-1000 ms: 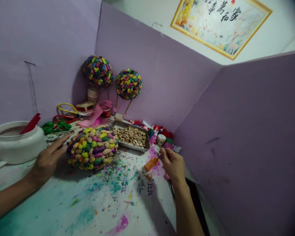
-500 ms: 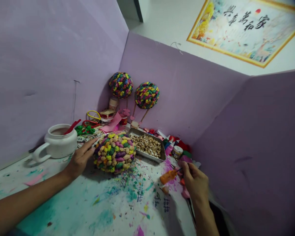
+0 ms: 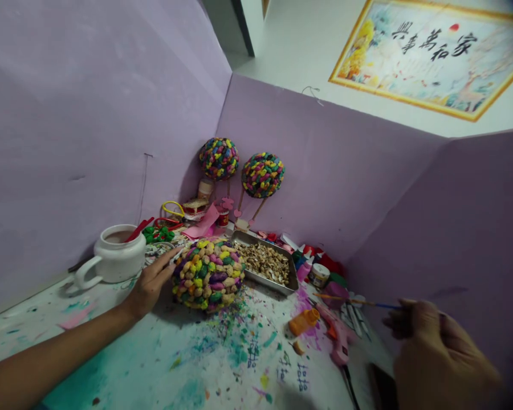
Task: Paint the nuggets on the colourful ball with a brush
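My left hand (image 3: 153, 283) rests its outstretched fingers on the left side of a ball covered in peanuts (image 3: 209, 277). Some peanuts on the ball are painted yellow, green, purple, pink and orange; others are bare tan. Out to the right, my right hand (image 3: 438, 341) pinches a thin paintbrush (image 3: 359, 301) by its blue handle. The brush is raised roughly level, with its orange-tinted tip pointing left. Below and left of that tip, a small open bottle of orange paint (image 3: 302, 323) lies on its side, its cap (image 3: 298, 347) close by.
A metal tray (image 3: 263, 280) of shells stands behind the ball. At left is a white mug (image 3: 119, 259) holding something red. Two finished-looking coloured balls (image 3: 263, 175) stand on sticks at the back. A pink glue gun (image 3: 338, 341) and a dark phone-like object (image 3: 383, 387) lie at right.
My right hand has moved right and nearer the camera, carrying the brush away from the orange paint bottle. My left hand still touches the ball. The whole view has shifted slightly.
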Action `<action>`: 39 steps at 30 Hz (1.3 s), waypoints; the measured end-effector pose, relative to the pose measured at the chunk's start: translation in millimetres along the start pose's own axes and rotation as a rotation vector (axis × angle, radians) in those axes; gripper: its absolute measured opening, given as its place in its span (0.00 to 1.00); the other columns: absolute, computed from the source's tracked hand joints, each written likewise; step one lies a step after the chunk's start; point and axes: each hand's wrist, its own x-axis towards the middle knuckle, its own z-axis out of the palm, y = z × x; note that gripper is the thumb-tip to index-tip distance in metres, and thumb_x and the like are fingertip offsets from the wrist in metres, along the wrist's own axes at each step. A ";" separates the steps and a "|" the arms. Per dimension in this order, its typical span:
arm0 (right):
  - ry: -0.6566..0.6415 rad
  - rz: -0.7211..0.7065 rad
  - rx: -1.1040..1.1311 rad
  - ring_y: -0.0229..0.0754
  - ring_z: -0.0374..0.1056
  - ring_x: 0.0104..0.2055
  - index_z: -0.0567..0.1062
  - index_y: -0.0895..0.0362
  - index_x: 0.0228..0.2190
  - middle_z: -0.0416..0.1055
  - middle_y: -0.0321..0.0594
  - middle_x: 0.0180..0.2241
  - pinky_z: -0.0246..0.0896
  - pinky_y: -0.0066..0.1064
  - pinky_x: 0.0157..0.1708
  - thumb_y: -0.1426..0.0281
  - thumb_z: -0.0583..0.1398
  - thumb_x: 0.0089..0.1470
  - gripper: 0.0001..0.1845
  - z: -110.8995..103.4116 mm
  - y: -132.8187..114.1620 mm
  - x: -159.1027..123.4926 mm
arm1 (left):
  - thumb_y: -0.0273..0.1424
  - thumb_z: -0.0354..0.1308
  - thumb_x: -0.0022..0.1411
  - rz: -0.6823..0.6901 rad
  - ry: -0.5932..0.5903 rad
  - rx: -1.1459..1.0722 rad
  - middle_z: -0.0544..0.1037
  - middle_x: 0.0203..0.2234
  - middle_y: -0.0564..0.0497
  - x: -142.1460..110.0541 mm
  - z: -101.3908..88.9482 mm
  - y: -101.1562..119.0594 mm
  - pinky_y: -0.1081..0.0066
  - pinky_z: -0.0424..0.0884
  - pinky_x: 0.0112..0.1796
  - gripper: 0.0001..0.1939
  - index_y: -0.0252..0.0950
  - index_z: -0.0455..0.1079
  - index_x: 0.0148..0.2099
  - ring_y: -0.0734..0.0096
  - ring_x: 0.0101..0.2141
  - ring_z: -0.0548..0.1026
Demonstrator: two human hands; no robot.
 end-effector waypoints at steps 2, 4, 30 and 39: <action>-0.045 0.091 0.222 0.36 0.64 0.19 0.76 0.53 0.27 0.69 0.34 0.20 0.59 0.28 0.18 0.59 0.63 0.52 0.10 9.3 -12.1 -8.8 | 0.49 0.53 0.59 -0.015 -0.015 -0.021 0.71 0.60 0.48 2.1 -0.9 -1.6 0.59 0.55 0.63 0.31 0.38 0.70 0.59 0.53 0.63 0.62; -0.116 0.156 0.444 0.35 0.66 0.18 0.75 0.54 0.25 0.69 0.33 0.19 0.63 0.27 0.18 0.59 0.65 0.48 0.12 24.8 -19.8 -24.5 | 0.49 0.54 0.59 -0.035 -0.014 -0.038 0.71 0.60 0.47 4.7 -2.4 -2.4 0.58 0.55 0.63 0.31 0.37 0.70 0.59 0.53 0.63 0.62; -0.256 0.363 0.750 0.38 0.73 0.19 0.73 0.57 0.27 0.75 0.32 0.18 0.72 0.27 0.21 0.50 0.69 0.44 0.24 64.6 2.0 -112.1 | 0.45 0.59 0.51 -0.117 0.020 -0.100 0.73 0.57 0.46 13.4 -7.6 2.1 0.56 0.55 0.63 0.27 0.39 0.75 0.51 0.50 0.63 0.61; -0.309 0.519 0.776 0.39 0.73 0.18 0.74 0.58 0.26 0.73 0.31 0.16 0.73 0.28 0.19 0.51 0.72 0.36 0.25 71.0 4.8 -113.8 | 0.44 0.55 0.53 -0.051 0.008 0.034 0.75 0.54 0.45 13.9 -8.5 7.6 0.54 0.57 0.62 0.22 0.40 0.76 0.46 0.49 0.62 0.63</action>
